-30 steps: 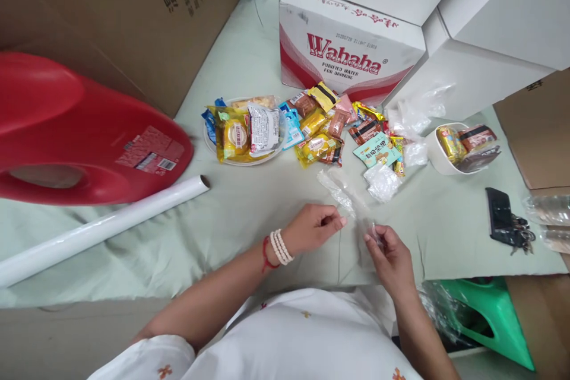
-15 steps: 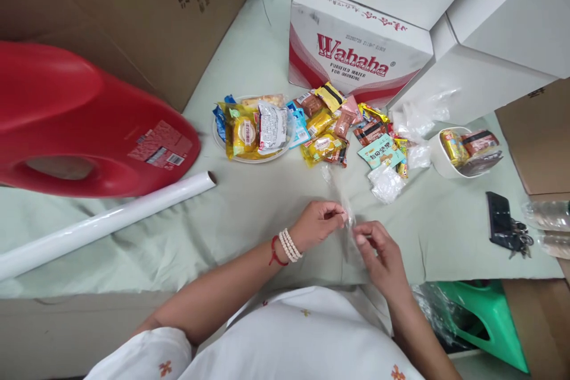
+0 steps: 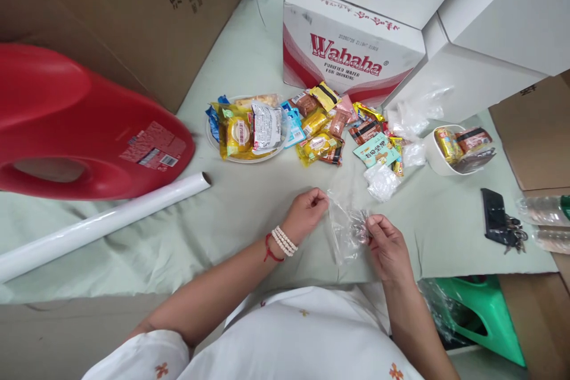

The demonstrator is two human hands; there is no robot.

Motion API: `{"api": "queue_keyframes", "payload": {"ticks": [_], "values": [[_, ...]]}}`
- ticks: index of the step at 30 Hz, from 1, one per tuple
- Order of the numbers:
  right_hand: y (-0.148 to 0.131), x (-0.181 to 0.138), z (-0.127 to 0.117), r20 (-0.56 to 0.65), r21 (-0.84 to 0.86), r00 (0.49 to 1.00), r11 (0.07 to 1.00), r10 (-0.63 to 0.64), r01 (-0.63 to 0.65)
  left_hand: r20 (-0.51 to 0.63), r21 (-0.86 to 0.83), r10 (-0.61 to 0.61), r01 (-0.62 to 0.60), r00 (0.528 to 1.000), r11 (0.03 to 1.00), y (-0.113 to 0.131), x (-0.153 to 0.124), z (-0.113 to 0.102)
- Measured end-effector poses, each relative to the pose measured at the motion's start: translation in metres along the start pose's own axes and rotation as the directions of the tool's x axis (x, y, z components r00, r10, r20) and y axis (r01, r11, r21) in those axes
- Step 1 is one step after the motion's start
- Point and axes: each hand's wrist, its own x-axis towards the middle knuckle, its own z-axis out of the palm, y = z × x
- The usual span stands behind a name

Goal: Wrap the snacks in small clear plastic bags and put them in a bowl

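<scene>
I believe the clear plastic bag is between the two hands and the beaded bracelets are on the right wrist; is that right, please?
Not quite: the head view shows the beaded bracelets on the left wrist. The bag is between the left hand and right hand.

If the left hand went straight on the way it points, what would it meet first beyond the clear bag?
Past the clear bag, the left hand would probably meet the light green packet first, though the crumpled plastic lies close to that line. Depth is unclear; it might pass above.
</scene>
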Motion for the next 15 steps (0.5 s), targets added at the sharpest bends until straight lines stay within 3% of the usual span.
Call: {"api": "queue_keyframes", "payload": {"ticks": [2,3,5,7,9,12,15], "values": [[0.003,-0.002,0.0,-0.018,-0.028,1.0,1.0,-0.012,0.011,-0.157,0.161,0.134,-0.109,0.978,0.981,0.0,-0.003,0.0],[0.003,-0.003,0.001,-0.027,-0.058,0.999,0.998,-0.03,0.029,-0.18,0.234,0.239,-0.195,0.954,0.952,0.0,-0.007,0.0],[0.004,-0.007,0.005,-0.035,-0.156,0.995,0.984,-0.09,0.084,-0.058,0.296,0.429,-0.395,0.902,0.87,0.003,-0.014,0.001],[0.002,-0.01,0.009,-0.012,-0.279,0.984,0.945,-0.18,0.17,0.143,0.225,0.478,-0.499,0.867,0.837,0.005,-0.019,0.004],[0.0,-0.014,0.014,0.043,-0.39,0.957,0.878,-0.286,0.279,0.22,0.135,0.393,-0.427,0.893,0.894,0.004,-0.021,0.008],[-0.001,-0.018,0.021,0.153,-0.501,0.896,0.749,-0.416,0.433,0.154,0.05,0.201,-0.211,0.967,0.976,0.001,-0.017,0.014],[0.001,-0.021,0.026,0.228,-0.55,0.852,0.659,-0.472,0.513,0.144,-0.023,0.101,-0.098,0.985,0.995,-0.003,-0.011,0.017]]}}
